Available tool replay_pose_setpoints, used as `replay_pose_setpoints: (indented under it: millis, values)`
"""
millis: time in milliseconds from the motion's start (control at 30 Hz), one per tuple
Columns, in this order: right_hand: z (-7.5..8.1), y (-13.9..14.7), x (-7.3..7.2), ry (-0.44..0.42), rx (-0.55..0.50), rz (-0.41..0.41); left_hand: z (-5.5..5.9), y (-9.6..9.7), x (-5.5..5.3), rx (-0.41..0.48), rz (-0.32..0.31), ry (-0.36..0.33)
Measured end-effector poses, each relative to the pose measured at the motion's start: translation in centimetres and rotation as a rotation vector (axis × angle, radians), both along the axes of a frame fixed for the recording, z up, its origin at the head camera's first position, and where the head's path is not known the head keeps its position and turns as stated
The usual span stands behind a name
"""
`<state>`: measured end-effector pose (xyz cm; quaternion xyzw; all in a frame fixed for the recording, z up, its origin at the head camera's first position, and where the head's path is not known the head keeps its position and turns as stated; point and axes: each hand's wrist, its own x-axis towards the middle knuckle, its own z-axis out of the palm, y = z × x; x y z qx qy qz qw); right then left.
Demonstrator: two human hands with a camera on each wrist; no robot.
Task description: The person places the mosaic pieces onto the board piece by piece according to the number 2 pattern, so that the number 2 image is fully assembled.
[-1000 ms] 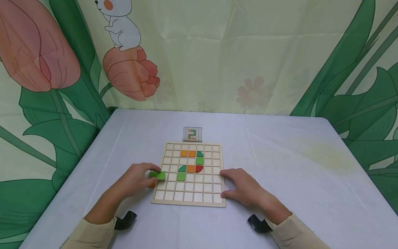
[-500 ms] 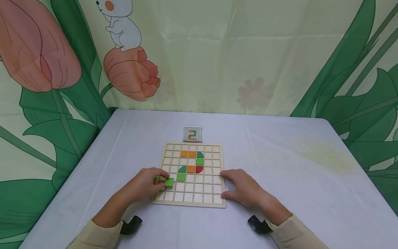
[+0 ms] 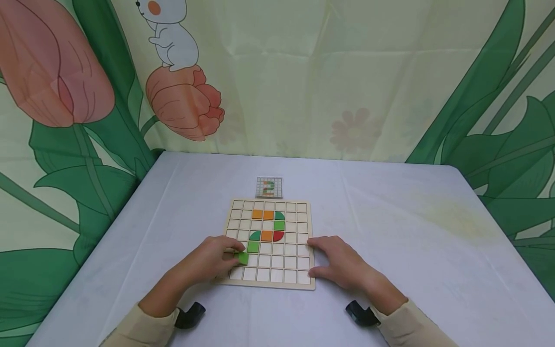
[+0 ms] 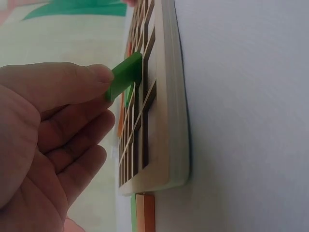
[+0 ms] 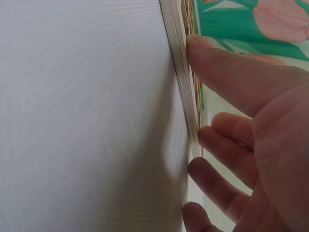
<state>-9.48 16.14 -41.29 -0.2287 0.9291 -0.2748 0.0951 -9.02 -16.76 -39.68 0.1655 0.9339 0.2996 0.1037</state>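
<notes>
My left hand (image 3: 211, 260) pinches a green square tile (image 3: 244, 259) between thumb and fingers, over the lower left of a wooden grid board (image 3: 277, 275). In the left wrist view, the same green tile (image 4: 126, 73) is tilted, its far edge right at the grid cells. Just above it in the grid lies another green square (image 3: 253, 246). Farther up sit orange squares (image 3: 263, 214), dark green quarter-rounds (image 3: 279, 216) and a red quarter-round (image 3: 278, 236). My right hand (image 3: 340, 260) rests against the board's right edge, thumb and fingers spread along the rim.
A small pattern card (image 3: 269, 187) lies behind the board on the white tablecloth (image 3: 390, 217). In the left wrist view, an orange piece (image 4: 146, 213) and a green one (image 4: 133, 212) lie beside the board's edge. A printed curtain (image 3: 277, 96) hangs behind the table.
My left hand has moved right and slightly toward me, carrying the green tile from the board's left edge over the grid. The right hand has stayed at the right edge.
</notes>
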Motion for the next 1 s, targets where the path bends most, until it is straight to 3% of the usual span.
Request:
replay_pose_setpoints:
  millis: [1000]
  values:
    - [0.0,0.0,0.0,-0.002,-0.005,0.002,-0.8,1.4,-0.2,0.001,-0.062,0.037]
